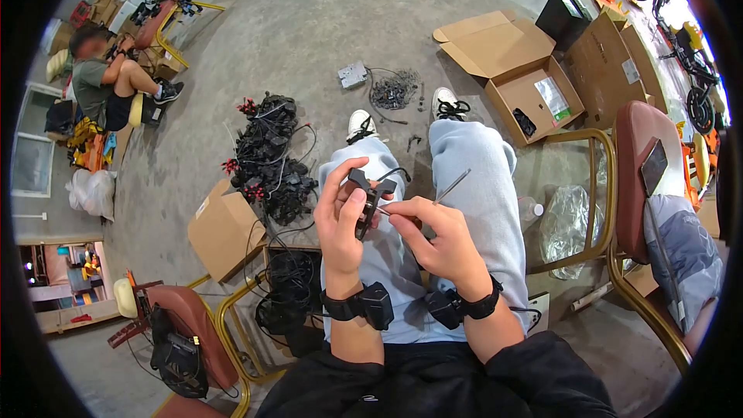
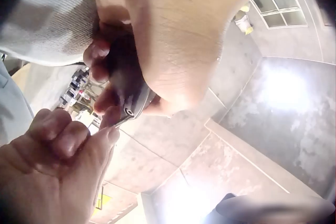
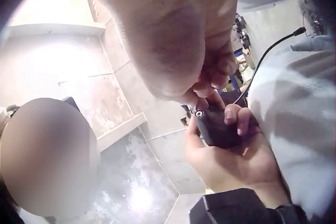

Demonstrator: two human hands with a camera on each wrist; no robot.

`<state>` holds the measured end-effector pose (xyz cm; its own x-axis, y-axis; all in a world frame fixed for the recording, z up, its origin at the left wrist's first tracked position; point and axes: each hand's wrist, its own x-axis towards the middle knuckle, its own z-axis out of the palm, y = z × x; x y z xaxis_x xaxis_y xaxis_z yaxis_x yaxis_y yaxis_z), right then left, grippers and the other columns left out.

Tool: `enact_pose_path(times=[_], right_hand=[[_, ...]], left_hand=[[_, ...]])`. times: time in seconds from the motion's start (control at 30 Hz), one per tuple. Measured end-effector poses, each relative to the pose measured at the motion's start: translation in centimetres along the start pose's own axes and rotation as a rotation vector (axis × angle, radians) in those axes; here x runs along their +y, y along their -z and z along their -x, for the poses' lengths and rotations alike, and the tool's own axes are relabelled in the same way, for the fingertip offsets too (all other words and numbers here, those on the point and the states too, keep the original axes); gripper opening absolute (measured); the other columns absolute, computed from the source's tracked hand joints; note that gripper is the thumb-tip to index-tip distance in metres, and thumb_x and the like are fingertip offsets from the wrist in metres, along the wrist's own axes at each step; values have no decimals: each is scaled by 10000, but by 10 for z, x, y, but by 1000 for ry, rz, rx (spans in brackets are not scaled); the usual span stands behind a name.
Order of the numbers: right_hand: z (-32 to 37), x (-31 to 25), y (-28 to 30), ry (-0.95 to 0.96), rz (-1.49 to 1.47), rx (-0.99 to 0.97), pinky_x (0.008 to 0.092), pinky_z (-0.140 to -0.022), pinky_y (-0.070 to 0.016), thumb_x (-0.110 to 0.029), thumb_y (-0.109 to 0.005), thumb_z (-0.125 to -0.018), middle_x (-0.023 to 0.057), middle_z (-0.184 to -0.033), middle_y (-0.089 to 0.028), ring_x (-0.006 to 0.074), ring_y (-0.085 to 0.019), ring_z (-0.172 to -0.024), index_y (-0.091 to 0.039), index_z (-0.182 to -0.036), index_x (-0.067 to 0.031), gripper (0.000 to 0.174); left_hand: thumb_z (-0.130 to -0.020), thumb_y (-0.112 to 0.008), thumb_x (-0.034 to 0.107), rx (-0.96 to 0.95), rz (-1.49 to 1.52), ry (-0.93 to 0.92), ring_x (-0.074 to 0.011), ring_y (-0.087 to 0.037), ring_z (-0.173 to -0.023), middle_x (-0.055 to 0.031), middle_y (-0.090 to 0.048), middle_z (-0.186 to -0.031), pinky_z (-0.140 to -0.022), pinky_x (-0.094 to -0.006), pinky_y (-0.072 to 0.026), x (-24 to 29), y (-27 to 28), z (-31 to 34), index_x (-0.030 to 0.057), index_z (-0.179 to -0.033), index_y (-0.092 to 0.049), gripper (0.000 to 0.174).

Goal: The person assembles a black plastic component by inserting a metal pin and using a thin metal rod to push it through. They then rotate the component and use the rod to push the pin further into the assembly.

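Note:
My left hand (image 1: pixel 339 220) grips a small black device (image 1: pixel 370 205) with angled arms at its top, fingers wrapped behind it and thumb in front. A thin black cable (image 3: pixel 268 50) runs out of the device. Between thumb and fingertips, my right hand (image 1: pixel 443 234) pinches a slim metal rod-like tool (image 1: pixel 455 186). One end of this tool sticks out past the knuckles; the other points at the device. In the left wrist view the tool's tip lies right by a round screw hole (image 2: pixel 129 112) at the device's end. The right fingers partly cover this spot in the right wrist view.
Tangled black devices with cables (image 1: pixel 271 155) heap on the floor at left. Ahead lie a silver box (image 1: pixel 353 75) and a pile of small dark parts (image 1: pixel 395 91). An open cardboard box (image 1: pixel 534 101) and a chair (image 1: pixel 631 178) stand at right; another chair (image 1: pixel 186 325) is at left.

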<state>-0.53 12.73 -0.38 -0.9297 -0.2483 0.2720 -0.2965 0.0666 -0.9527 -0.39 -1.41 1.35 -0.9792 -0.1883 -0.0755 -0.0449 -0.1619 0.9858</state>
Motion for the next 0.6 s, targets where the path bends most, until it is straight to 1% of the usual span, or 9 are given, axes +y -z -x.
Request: enact_pose_path(times=[0.03, 0.1, 0.33, 0.4, 0.47, 0.5, 0.53, 0.57, 0.6], right_hand=[[0, -2, 1, 0, 0, 0, 193, -530, -383, -39, -581, -856, 6, -709, -578, 52, -498, -607, -620, -950, -2, 109], [1, -5, 4, -240, -214, -41, 187, -521, -364, -56, -582, -863, -16, -705, -570, 36, -476, -604, -619, -953, -1, 112], [0, 5, 7, -432, -478, -92, 173, -492, -330, -131, -576, -882, -37, -676, -553, 19, -428, -549, -610, -934, -12, 135], [0, 7, 10, -504, -656, -168, 173, -485, -330, -151, -572, -892, -42, -669, -531, 17, -432, -553, -604, -918, -6, 150], [-1, 8, 13, -539, -677, -203, 179, -479, -332, -154, -571, -895, -38, -662, -519, 22, -436, -549, -598, -914, -2, 155], [-1, 10, 13, -543, -753, -211, 177, -479, -329, -153, -571, -896, -40, -665, -518, 21, -433, -548, -599, -914, -3, 154], [-1, 11, 14, -542, -826, -221, 175, -479, -326, -153, -570, -896, -42, -667, -517, 20, -431, -547, -600, -915, -4, 153], [1, 12, 13, -543, -745, -183, 199, -503, -380, -124, -578, -882, -4, -678, -565, 49, -471, -551, -602, -924, 3, 135], [1, 10, 11, -546, -751, -188, 199, -503, -380, -124, -578, -882, -4, -678, -565, 49, -471, -551, -602, -924, 3, 135]], left_hand=[[-828, -482, 224, -17, 14, 22, -105, -582, -673, -101, -607, -880, -518, -179, -430, 0, 3, 0, -2, -1203, -481, 438], [-829, -482, 223, -35, 27, 15, -107, -584, -675, -102, -605, -878, -527, -183, -432, -3, 6, 0, -3, -1205, -479, 439], [-834, -479, 206, -56, -23, -45, -125, -606, -720, -84, -600, -882, -592, -202, -452, -4, 1, -1, -10, -1211, -477, 435], [-841, -472, 191, -49, -20, -55, -127, -607, -728, -77, -600, -894, -616, -212, -463, -4, -1, 1, -9, -1199, -489, 411], [-842, -472, 183, -54, -61, -108, -123, -605, -742, -74, -599, -892, -631, -215, -465, -6, -4, 1, -5, -1196, -494, 402], [-857, -498, 139, -85, -26, -126, -80, -555, -748, -73, -591, -898, -601, -181, -397, -5, -4, 2, 18, -1182, -521, 347], [-857, -498, 139, -82, -24, -119, -80, -555, -748, -73, -591, -898, -601, -181, -397, -4, -5, 2, 18, -1182, -521, 347], [-859, -495, 138, -93, -28, -102, -80, -556, -746, -71, -590, -896, -598, -181, -394, -3, -4, 3, 20, -1185, -518, 347], [-861, -492, 137, -100, -33, -88, -80, -557, -744, -68, -589, -895, -596, -180, -392, -1, -3, 3, 22, -1188, -514, 347]])
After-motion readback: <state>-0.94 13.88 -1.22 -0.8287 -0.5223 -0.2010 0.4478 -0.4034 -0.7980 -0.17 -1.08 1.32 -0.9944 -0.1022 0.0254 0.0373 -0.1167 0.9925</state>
